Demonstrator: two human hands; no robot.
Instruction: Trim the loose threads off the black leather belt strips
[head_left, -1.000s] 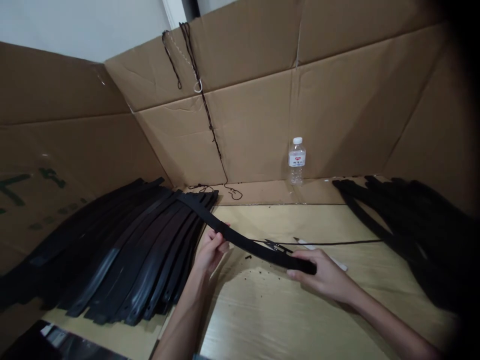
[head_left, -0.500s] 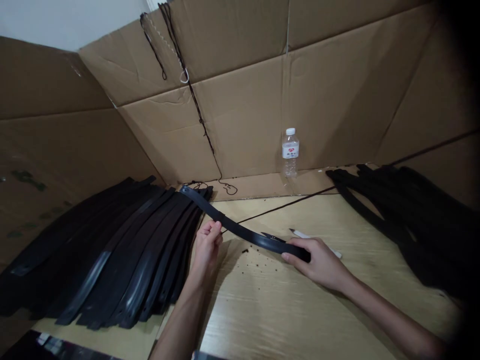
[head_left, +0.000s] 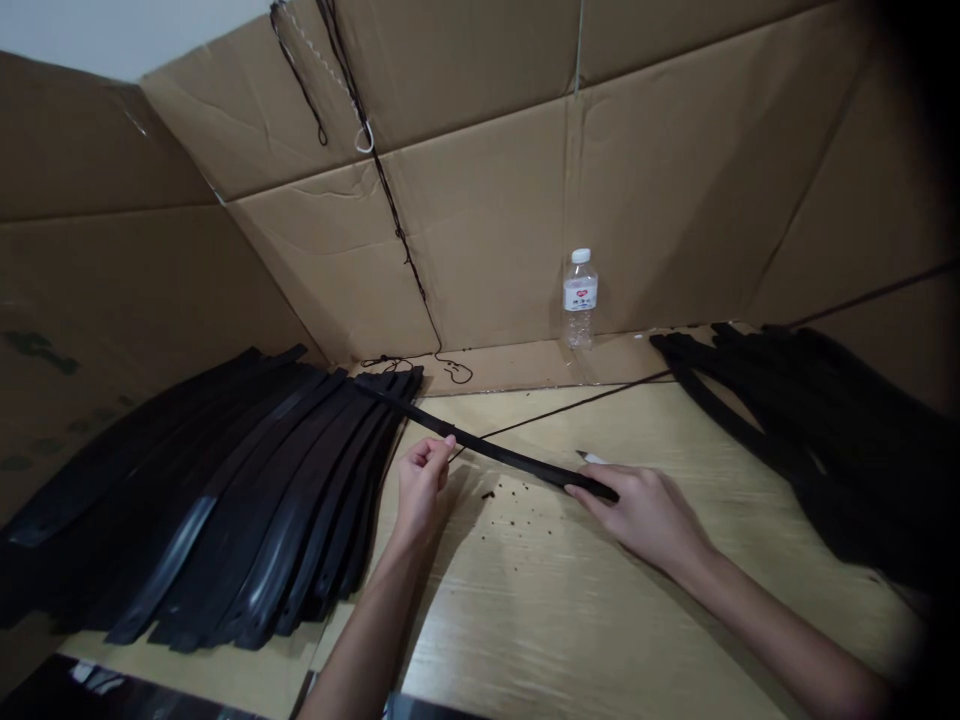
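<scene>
A long, curved black strip (head_left: 521, 460) slants over the table, turned nearly edge-on. My right hand (head_left: 651, 515) grips its lower right end between thumb and fingers. Closed in a pinch, my left hand (head_left: 424, 478) meets the strip's lower edge near its middle, the thumb tip touching it. A thin black cord (head_left: 570, 408) comes from the right, passes behind the strip and runs into the left fingers. Behind the right hand a white pen-like tool (head_left: 592, 457) with a dark tip is partly hidden.
Many similar black strips (head_left: 225, 510) lie fanned out at left. Another dark pile (head_left: 847, 450) sits at right. A plastic bottle (head_left: 580, 300) stands against the cardboard wall (head_left: 480, 220), where black cords (head_left: 386, 190) hang. Black crumbs (head_left: 514, 522) dot the table (head_left: 540, 630).
The strip has rolled from showing its broad face to nearly edge-on. Both hands keep their places on it. A dark pointed piece behind the strip is now hidden, and the view has tilted slightly.
</scene>
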